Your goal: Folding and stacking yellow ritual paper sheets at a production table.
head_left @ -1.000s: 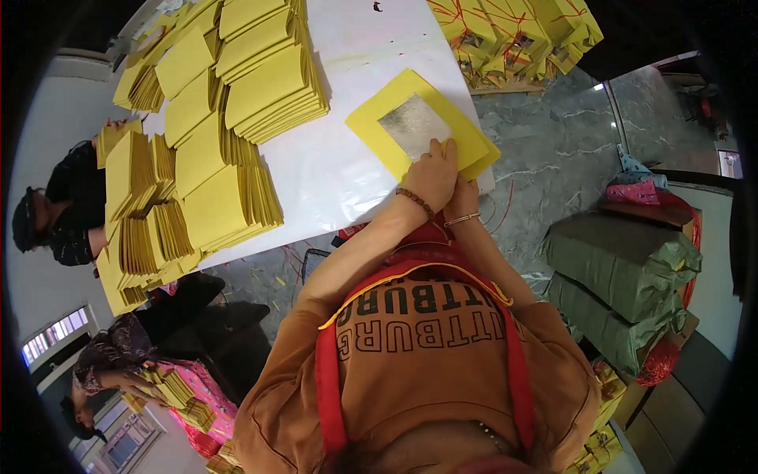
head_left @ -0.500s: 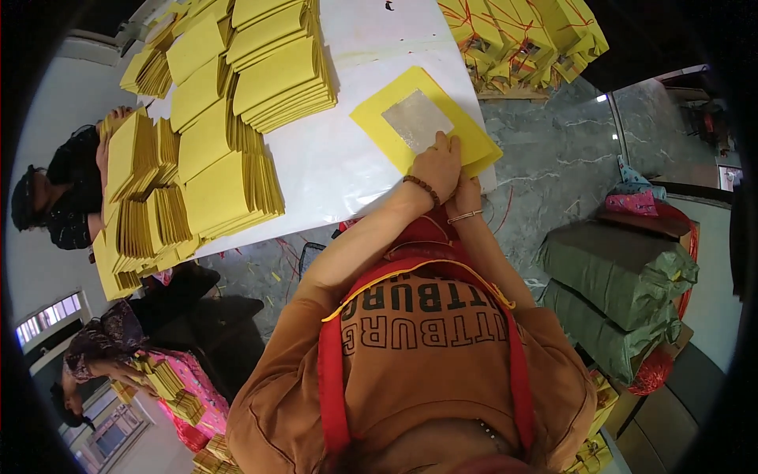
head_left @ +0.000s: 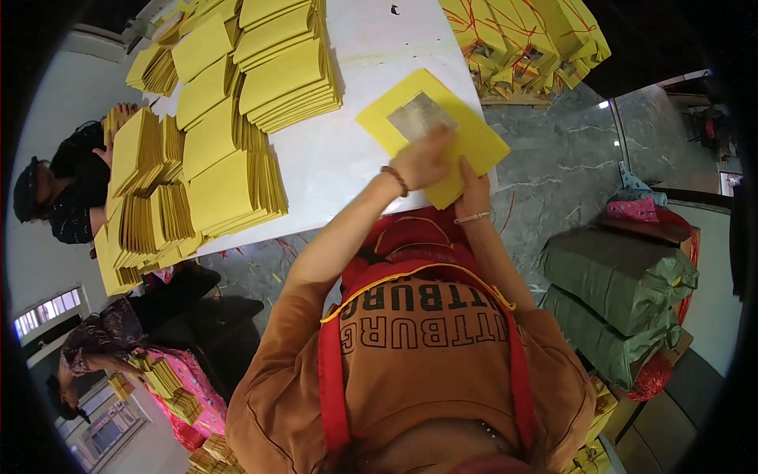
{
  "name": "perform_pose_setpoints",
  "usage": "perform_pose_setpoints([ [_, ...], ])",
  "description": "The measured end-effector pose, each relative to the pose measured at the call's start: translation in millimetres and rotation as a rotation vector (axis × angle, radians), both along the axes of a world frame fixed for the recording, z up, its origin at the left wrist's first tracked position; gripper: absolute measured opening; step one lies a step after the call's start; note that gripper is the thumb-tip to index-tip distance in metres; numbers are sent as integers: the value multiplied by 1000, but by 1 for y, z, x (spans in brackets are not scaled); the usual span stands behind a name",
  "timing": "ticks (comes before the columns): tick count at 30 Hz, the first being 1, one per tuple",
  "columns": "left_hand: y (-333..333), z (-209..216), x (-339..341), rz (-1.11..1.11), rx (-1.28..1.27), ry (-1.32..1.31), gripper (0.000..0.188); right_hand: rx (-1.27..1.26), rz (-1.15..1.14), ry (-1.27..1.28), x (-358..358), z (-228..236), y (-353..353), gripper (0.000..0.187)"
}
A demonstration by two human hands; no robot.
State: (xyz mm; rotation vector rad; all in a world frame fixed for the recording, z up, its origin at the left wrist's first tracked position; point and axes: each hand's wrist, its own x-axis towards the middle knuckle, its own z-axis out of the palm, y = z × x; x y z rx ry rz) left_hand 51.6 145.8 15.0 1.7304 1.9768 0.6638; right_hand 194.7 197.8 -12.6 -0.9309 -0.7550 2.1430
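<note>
A stack of yellow paper sheets (head_left: 479,141) lies at the table's near right corner, with a silver foil square (head_left: 414,114) on the top sheet. My left hand (head_left: 426,160), with a brown beaded bracelet at its wrist, is over the paper by the foil square's near edge. Its fingers are smeared by motion. At the near edge of the paper, my right hand (head_left: 474,189) grips the sheets, its thumb on top and its other fingers hidden underneath.
Folded yellow paper bundles (head_left: 237,189) stand in rows on the white table (head_left: 316,178). Beyond its right edge are yellow packs tied with red string (head_left: 521,39). Green wrapped bales (head_left: 616,272) stand at right. Two people (head_left: 67,189) (head_left: 103,347) handle yellow paper at left.
My left hand has drawn back leftward from the right hand and is now blurred. The sheet's near corner shows now, and my right thumb has come into view on top of it.
</note>
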Motion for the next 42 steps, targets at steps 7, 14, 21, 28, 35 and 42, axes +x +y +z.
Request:
perform_pose_setpoints([
  [7, -39, 30, -76, 455, 604, -637, 83, 558, 264, -113, 37, 46, 32, 22],
  [14, -67, 17, -71, 370, 461, -1025, 65, 667, 425, -228, 38, 32, 43, 22],
  [21, -77, 21, -69, 312, 360, -1110, 33, 682, 318, -206, 32, 30, 40, 23],
  [28, -77, 18, -67, 387, 392, -1063, 19, 640, 364, -190, 22, 41, 44, 22],
  [35, -83, 29, -76, 357, 309, -1012, 35, 190, 95, 152, -1, 49, 45, 28],
  [42, -87, 31, -87, 377, 238, -997, 29, -88, 216, 269, 37, 33, 42, 50],
])
